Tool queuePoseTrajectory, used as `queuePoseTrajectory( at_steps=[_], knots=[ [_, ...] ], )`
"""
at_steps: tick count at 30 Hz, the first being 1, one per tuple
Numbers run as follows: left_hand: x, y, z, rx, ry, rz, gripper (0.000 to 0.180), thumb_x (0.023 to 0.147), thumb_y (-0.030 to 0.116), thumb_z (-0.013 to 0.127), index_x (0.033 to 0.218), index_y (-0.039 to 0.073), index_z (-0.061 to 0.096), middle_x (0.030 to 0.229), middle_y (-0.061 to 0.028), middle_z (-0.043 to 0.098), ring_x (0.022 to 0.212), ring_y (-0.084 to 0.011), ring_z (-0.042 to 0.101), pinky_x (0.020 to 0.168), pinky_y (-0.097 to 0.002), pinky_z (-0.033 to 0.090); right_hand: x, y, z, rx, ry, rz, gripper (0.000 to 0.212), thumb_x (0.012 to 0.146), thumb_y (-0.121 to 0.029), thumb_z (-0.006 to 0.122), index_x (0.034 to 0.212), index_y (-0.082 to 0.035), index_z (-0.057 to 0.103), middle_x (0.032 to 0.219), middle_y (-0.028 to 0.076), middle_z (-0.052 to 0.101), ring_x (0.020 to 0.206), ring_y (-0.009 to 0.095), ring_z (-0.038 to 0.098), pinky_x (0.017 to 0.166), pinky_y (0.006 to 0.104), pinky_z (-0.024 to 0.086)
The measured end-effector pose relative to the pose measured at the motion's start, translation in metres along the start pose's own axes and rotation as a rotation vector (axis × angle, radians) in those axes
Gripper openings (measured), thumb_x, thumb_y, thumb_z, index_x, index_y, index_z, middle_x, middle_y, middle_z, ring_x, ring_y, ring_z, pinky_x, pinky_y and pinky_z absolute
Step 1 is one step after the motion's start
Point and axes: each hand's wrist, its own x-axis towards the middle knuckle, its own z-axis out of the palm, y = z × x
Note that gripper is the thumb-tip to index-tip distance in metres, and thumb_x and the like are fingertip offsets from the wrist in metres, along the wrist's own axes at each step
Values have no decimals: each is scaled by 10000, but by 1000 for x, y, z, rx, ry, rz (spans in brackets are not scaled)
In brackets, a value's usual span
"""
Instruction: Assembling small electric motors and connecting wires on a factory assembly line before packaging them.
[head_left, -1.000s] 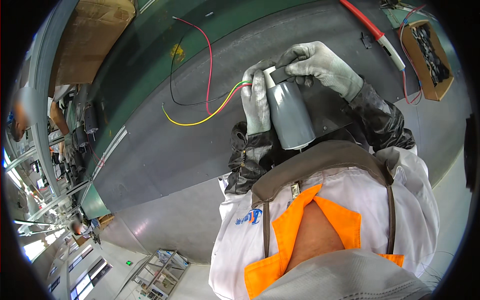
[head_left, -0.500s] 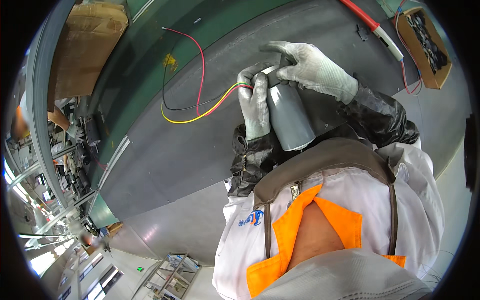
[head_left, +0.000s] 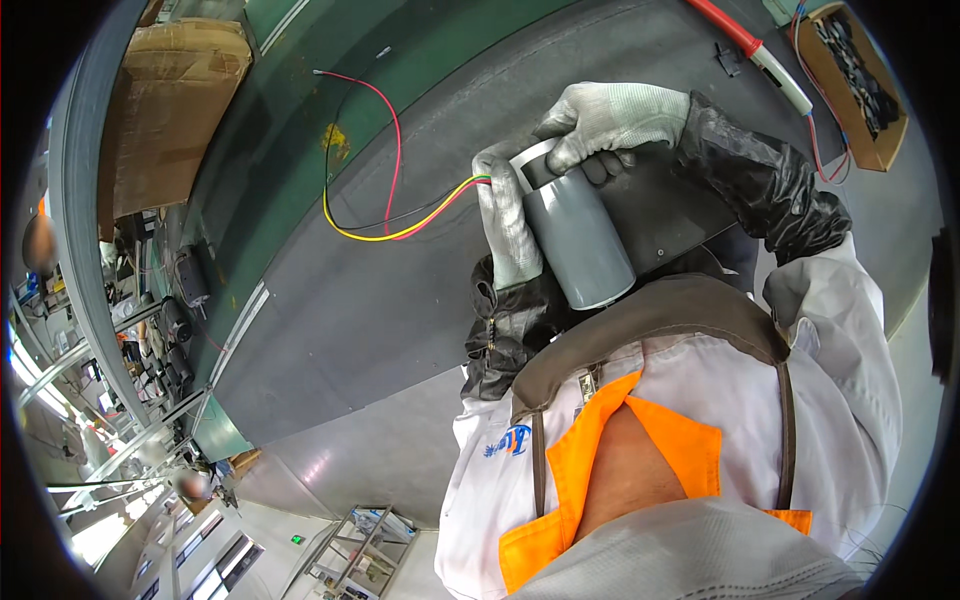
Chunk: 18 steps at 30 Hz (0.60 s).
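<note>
A grey cylindrical motor [head_left: 582,245] lies tilted in front of my chest, its far end up between my gloved hands. My left hand [head_left: 508,215] is closed around the left side of that end, where yellow, red and black wires [head_left: 440,213] come out and trail left over the bench. My right hand [head_left: 612,125] reaches over from the right. Its thumb and fingers are pinched on a black curved piece [head_left: 538,172] at the motor's far end, beside a pale rim. The right fingertips are partly hidden.
A red-and-white test probe [head_left: 762,58] with cables lies far right, near a small black clip [head_left: 727,60] and an open carton [head_left: 878,125] of black parts. A large cardboard box [head_left: 180,115] stands left. Beyond the metal frame [head_left: 85,220] are motors and blurred people.
My right hand has turned and curled in over the motor's far end; its forefinger was stretched out before. The black piece now sits lower against the rim. The motor has shifted slightly.
</note>
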Motion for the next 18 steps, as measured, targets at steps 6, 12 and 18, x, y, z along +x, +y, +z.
queuePoseTrajectory(
  at_steps=[6,12,18],
  knots=[
    [4,8,3,361,-44,94,245,1011,191,600,1159,20,507,1023,-65,586,915,-98,535,845,-284,479,3,21,-12,61,-87,-88,323,952,-243,652,1099,45,662,672,49,649,514,83,598,429,219,459],
    [4,9,0,509,7,110,227,986,95,608,1161,-3,500,984,-50,608,869,-83,547,783,-261,488,-6,64,-4,266,40,-255,461,977,-312,643,1328,-16,611,987,127,726,806,179,710,665,290,577],
    [4,5,7,365,-11,138,332,996,172,650,1232,-15,508,1105,-112,644,1054,-170,609,966,-316,488,6,61,67,-437,761,-444,471,956,-264,630,1374,-63,545,1193,189,618,1148,380,592,948,440,512]
  ],
)
